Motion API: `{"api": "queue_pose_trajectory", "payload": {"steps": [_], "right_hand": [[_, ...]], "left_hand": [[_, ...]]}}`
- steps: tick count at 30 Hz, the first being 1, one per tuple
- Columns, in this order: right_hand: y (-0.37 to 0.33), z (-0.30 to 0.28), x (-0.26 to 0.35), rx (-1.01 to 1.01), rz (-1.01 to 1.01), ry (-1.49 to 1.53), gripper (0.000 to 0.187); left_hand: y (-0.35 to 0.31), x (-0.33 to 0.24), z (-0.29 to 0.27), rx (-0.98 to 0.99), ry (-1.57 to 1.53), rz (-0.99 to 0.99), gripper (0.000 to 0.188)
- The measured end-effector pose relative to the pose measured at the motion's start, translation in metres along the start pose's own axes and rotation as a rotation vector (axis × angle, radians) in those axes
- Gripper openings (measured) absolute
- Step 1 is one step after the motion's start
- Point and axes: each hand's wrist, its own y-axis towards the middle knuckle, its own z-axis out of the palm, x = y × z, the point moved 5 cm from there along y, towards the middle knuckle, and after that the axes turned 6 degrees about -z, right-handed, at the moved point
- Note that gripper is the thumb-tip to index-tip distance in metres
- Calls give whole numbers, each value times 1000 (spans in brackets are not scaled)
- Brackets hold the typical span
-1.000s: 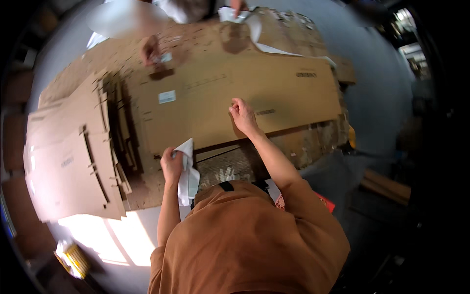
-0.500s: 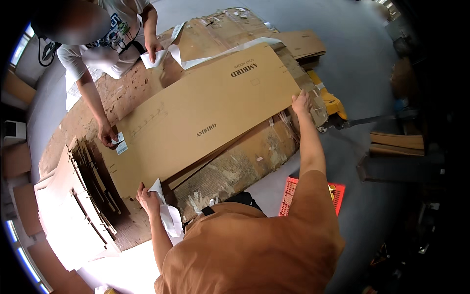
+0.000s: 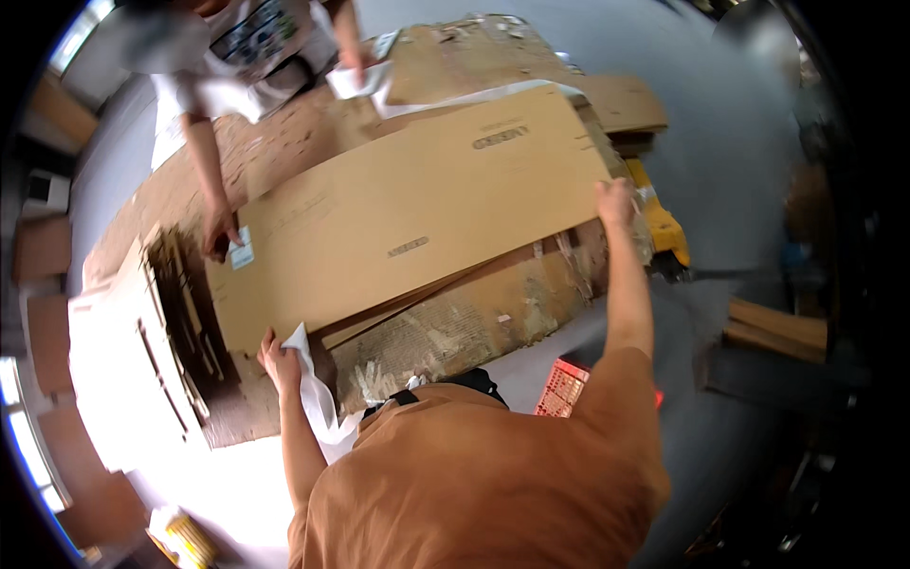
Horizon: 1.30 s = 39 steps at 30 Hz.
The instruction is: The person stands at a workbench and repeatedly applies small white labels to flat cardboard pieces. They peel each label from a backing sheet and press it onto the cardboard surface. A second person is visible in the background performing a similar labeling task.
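A long flat brown cardboard sheet (image 3: 417, 204) with dark print lies across the work surface. My right hand (image 3: 616, 201) is closed on its near right corner. At the near left corner, my left hand (image 3: 278, 363) has its fingers curled over the edge. A white paper strip (image 3: 318, 394) hangs beside that hand; whether the hand also holds it is unclear. Across from me, a co-worker's hand (image 3: 220, 232) touches a white label (image 3: 243, 248) on the sheet's left end. The co-worker's other hand (image 3: 355, 68) holds a white strip (image 3: 436, 106) running along the far edge.
Upright cardboard pieces (image 3: 175, 322) crowd the left end. More cardboard (image 3: 626, 102) sits at the far right, above a yellow pallet-jack part (image 3: 666, 223). A red crate (image 3: 563, 387) stands on the floor by my right arm, and stacked brown boards (image 3: 777, 329) lie farther right.
The co-worker's fingers have gone from holding a partly lifted label to pressing on it, now flat on the sheet. My hands keep their grip while the whole view has shifted.
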Motion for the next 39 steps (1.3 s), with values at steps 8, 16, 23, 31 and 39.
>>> {"api": "queue_pose_trajectory", "payload": {"steps": [8,16,23,31,39], "right_hand": [[37,-83,-27,241,128,881,27],[31,-166,-16,365,39,839,19],[-71,-118,-51,351,133,839,40],[-206,40,246,1049,-139,1380,36],[-453,16,594,1397,-185,1515,17]], "left_hand": [[-23,7,-2,355,-1365,-610,22],[-5,-62,-40,263,-1637,-465,23],[-15,-110,-214,-97,-1100,61,15],[-21,95,-361,-703,-1123,-171,33],[-112,165,-373,-901,-829,-228,29]]}}
